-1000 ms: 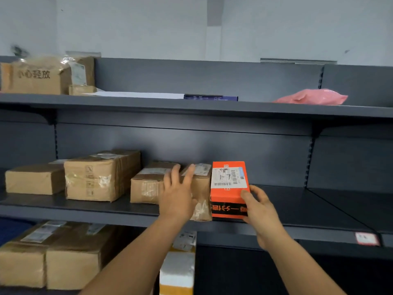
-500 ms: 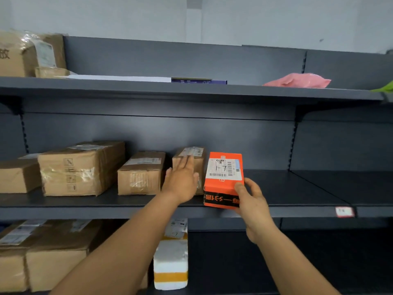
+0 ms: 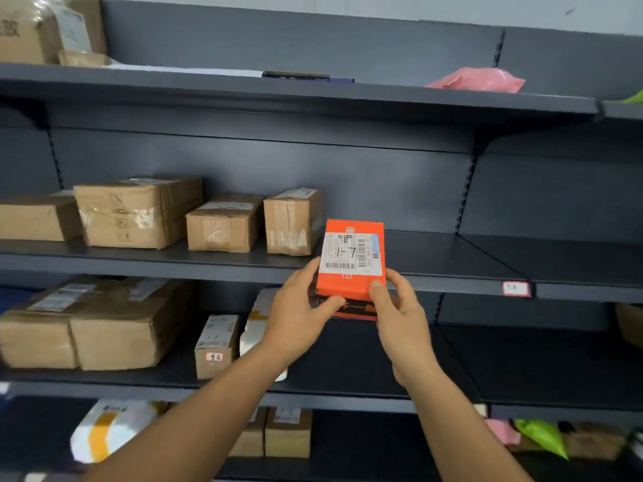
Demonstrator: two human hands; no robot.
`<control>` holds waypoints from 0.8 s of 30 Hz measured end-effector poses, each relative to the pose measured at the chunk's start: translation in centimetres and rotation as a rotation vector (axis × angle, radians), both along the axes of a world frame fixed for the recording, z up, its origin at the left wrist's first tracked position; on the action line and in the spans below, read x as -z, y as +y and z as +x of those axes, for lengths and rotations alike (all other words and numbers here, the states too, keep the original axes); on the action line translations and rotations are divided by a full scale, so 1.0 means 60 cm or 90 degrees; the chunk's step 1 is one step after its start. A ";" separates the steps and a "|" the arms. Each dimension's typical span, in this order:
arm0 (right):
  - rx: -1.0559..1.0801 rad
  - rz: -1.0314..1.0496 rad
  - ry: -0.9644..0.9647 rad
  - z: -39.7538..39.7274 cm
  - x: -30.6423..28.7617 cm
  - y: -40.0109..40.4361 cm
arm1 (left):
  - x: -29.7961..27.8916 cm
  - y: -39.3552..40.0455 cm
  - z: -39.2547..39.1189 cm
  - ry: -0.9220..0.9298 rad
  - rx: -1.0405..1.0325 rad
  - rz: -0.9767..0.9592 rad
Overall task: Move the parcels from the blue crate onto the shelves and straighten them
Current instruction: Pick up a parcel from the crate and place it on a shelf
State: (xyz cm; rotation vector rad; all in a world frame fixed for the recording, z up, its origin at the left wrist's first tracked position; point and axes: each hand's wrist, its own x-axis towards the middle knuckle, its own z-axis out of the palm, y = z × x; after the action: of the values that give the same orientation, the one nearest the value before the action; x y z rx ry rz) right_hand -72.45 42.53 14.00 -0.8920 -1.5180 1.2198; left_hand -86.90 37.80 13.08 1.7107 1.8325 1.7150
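An orange parcel with a white barcode label marked "1-7" lies on the middle shelf, its near end sticking out over the front edge. My left hand grips its near left corner, thumb on the front face. My right hand grips the near right corner, thumb on top. Left of it a small upright cardboard box stands on the same shelf, apart from the orange parcel. The blue crate is not in view.
More brown boxes line the middle shelf to the left. The shelf right of the orange parcel is bare. A pink bag lies on the top shelf. The lower shelves hold cardboard boxes and white-and-yellow parcels.
My left hand left the upright cardboard box and took the orange parcel's near left corner. The view dropped, showing lower shelves. The orange parcel now overhangs the shelf edge more.
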 end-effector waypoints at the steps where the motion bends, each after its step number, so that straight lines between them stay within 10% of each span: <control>1: -0.003 -0.003 -0.017 0.013 0.013 -0.004 | 0.013 -0.008 0.013 -0.001 -0.013 -0.002; 24: -0.050 -0.040 -0.413 -0.097 0.310 0.173 | 0.287 0.139 -0.068 0.106 -0.080 -0.454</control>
State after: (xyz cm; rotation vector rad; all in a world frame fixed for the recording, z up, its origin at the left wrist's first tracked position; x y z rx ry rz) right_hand -78.30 52.89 -4.58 -1.3681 -2.0413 1.0870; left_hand -91.01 46.13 -4.13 1.4713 2.2744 0.7798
